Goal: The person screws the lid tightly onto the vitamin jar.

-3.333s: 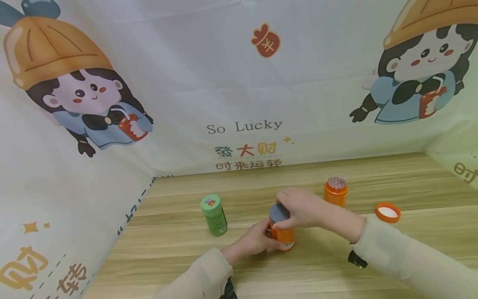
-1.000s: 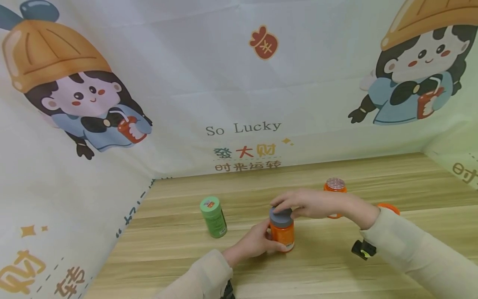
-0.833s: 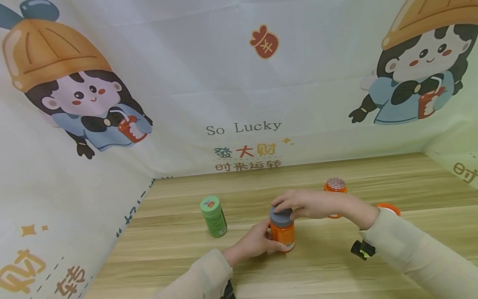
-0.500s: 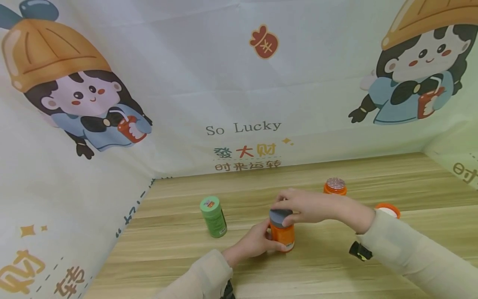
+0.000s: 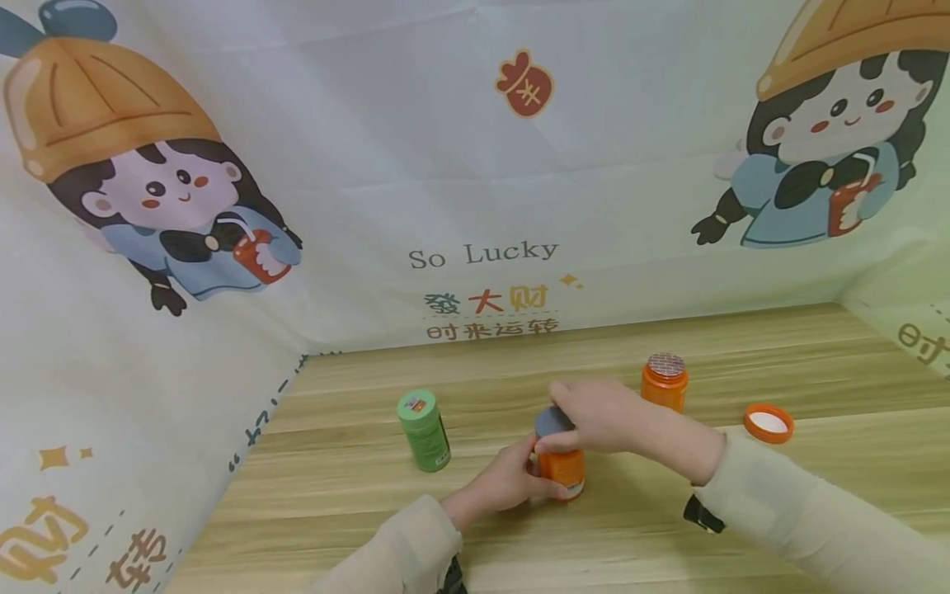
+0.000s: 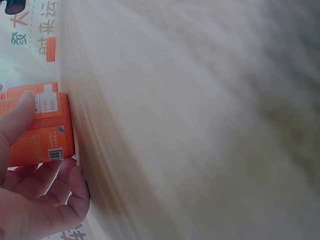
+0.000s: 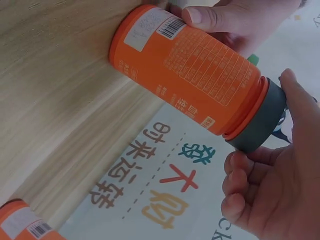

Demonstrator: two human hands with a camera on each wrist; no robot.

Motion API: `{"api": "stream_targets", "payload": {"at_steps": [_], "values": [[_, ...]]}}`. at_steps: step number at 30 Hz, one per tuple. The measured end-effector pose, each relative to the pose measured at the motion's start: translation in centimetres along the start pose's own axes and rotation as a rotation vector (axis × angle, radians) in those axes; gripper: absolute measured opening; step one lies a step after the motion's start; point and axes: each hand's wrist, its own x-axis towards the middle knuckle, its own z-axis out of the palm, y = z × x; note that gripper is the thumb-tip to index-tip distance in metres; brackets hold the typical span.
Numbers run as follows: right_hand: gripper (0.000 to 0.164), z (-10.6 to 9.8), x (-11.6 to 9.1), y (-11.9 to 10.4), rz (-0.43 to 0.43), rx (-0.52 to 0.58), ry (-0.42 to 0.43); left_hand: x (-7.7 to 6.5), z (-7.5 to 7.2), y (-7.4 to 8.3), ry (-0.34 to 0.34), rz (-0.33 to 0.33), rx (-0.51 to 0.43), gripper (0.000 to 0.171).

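An orange bottle (image 5: 562,472) with a dark grey lid (image 5: 552,422) stands upright on the wooden table. My left hand (image 5: 505,480) grips its lower body, with the thumb on the label side in the left wrist view. My right hand (image 5: 604,418) holds the lid from above, thumb on the near side and fingers around the far side. In the right wrist view, the lid (image 7: 260,117) sits on the bottle's neck, with a thin orange band showing beneath it. Fingertips of the right hand (image 7: 287,185) touch the lid's edge.
A green bottle (image 5: 425,431) with its lid on stands to the left. Behind the right forearm is a second orange bottle (image 5: 664,389), its mouth covered by a patterned seal. An orange cap (image 5: 768,422) lies inside up at the right. Printed cloth (image 5: 356,181) hangs behind the table.
My right hand has turned about the lid, from fingers stretched over its top to a curled grip with the wrist lower. The left hand and bottle stay in place.
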Motion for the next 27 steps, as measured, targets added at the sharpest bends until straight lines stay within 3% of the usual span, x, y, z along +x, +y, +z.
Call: {"api": "stream_targets", "payload": {"at_steps": [4,7,9,12,16,20,27], "values": [[0.055,-0.1,-0.1,-0.4,-0.029,-0.14,0.064,0.0,-0.1,0.0,-0.006,0.009,0.002,0.056],[0.063,-0.5,-0.3,-0.4,-0.055,-0.157,0.058,0.0,-0.1,0.0,-0.012,0.008,-0.001,0.054],[0.072,-0.9,-0.4,-0.1,-0.064,-0.083,0.013,0.0,-0.2,0.0,-0.014,0.005,0.006,0.053],[0.079,-1.8,-0.6,0.6,-0.106,0.115,-0.088,0.0,-0.2,0.0,-0.016,0.005,0.011,0.053],[0.069,-2.9,-0.9,1.5,-0.169,0.338,-0.248,-0.1,-0.2,0.0,-0.014,0.01,0.021,0.053],[0.052,-3.2,-1.3,2.0,-0.222,0.381,-0.311,-0.1,-0.1,0.1,-0.012,0.007,0.025,0.052],[0.04,-3.0,-1.3,2.4,-0.308,0.321,-0.244,-0.1,-0.1,0.2,-0.014,-0.001,0.014,0.053]]}}
